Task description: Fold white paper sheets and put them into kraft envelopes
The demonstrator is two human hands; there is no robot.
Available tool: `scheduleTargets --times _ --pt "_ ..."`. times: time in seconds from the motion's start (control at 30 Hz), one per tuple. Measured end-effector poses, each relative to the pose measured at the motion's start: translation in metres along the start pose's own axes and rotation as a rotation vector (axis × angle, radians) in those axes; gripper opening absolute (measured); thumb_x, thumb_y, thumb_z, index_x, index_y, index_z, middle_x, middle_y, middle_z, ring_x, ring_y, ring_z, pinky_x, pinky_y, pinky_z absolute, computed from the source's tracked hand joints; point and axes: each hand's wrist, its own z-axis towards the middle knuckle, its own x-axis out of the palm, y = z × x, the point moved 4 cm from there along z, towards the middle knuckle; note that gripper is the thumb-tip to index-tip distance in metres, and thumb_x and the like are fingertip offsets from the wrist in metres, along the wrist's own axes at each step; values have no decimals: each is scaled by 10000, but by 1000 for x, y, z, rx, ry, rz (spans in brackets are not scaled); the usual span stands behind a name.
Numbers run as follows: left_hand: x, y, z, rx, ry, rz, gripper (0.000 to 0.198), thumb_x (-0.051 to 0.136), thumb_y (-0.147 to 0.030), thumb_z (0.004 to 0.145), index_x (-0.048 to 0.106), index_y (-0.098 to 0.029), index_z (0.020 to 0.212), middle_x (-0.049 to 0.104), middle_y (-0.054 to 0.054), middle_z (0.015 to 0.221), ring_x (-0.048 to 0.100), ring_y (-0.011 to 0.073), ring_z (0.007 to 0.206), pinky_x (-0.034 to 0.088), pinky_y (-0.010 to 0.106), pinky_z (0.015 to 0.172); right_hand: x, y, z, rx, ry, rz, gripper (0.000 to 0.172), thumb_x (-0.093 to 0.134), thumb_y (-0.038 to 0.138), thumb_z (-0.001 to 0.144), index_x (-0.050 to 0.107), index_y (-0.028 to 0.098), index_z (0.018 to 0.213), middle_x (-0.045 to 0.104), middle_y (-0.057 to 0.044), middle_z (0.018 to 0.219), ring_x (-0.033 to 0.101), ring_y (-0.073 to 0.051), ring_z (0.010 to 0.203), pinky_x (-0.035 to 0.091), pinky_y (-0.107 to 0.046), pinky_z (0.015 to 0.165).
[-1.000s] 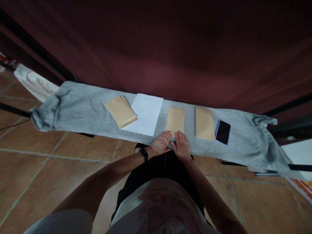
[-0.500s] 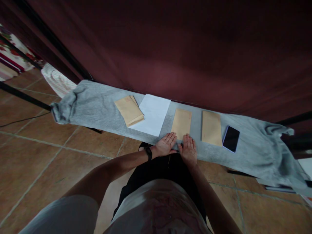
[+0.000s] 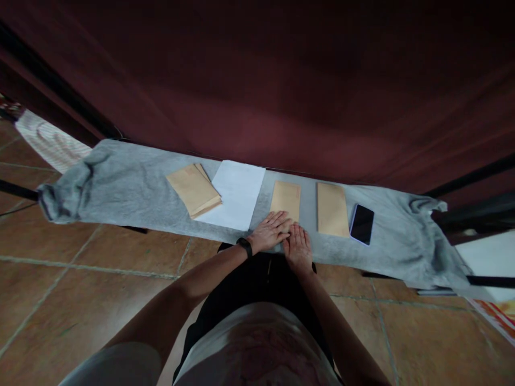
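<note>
Grey cloth (image 3: pixel 132 187) under envelopes (image 3: pixel 285 196), paper (image 3: pixel 237 195), phone (image 3: pixel 362 224)

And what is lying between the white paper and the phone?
The head view shows a brown envelope, its near end partly covered by the left hand, and, closer to the phone, a second envelope, perhaps a stack.

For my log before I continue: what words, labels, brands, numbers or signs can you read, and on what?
None can be read.
Middle brown envelope: small reddish print, too blurred to read.
Left brown envelopes, right brown envelope, white paper, smartphone: nothing legible.
</note>
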Motion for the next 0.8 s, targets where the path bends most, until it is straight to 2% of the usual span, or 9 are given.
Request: scheduleTargets --times 0.13,0.3,0.4,0.5,0.57,0.67,0.8 --pt "2 17 6 -103 -6 7 558 304 -422 1048 363 -183 1549 304 83 1648 240 219 1536 190 456 1262 -2 1 2 22 -4 0 590 389 316 1035 308 67 1564 358 -221 1596 352 -329 1481 311 -564 1195" --pt "3 33 21 -230 -53 64 594 257 -391 1043 366 -71 1532 351 158 1616 261 259 1528 169 488 1264 -2 3 5 73 28 -12 606 421 323 1023 316 64 1561 342 -205 1607 355 -329 1481 298 -549 1217" --pt "6 28 39 -203 -74 63 577 262 -360 1036 369 -93 1536 391 145 1599 283 254 1520 166 482 1266 -2 4 7 96 50 -9 620 444 326 1014 324 49 1556 347 -211 1603 336 -330 1492 282 -542 1229" --pt "14 16 61 -112 -29 39 563 268 -339 1031 356 -145 1552 369 96 1618 262 230 1528 172 468 1268 -3 5 6 80 40 -22 619 444 331 1016 332 39 1549 380 -214 1586 327 -330 1495 289 -547 1224" --pt "20 12 73 -100 4 39 578 271 -355 1029 340 -133 1559 325 96 1638 232 229 1538 165 466 1269 -4 6 6 70 14 -41 616 439 334 1019 332 37 1549 405 -211 1574 331 -324 1493 294 -543 1221" --pt "23 17 87 -146 19 46 619 285 -388 1025 298 -99 1572 284 106 1653 204 232 1546 152 446 1272 -4 6 6 63 -10 -67 623 436 339 1020 322 36 1553 411 -204 1573 338 -317 1488 296 -524 1221" --pt "21 37 100 -198 14 50 613 272 -396 1030 288 -130 1581 312 90 1644 215 224 1543 138 444 1270 -5 6 8 69 -14 -65 627 447 346 1016 326 57 1558 401 -197 1580 363 -314 1476 297 -509 1219"
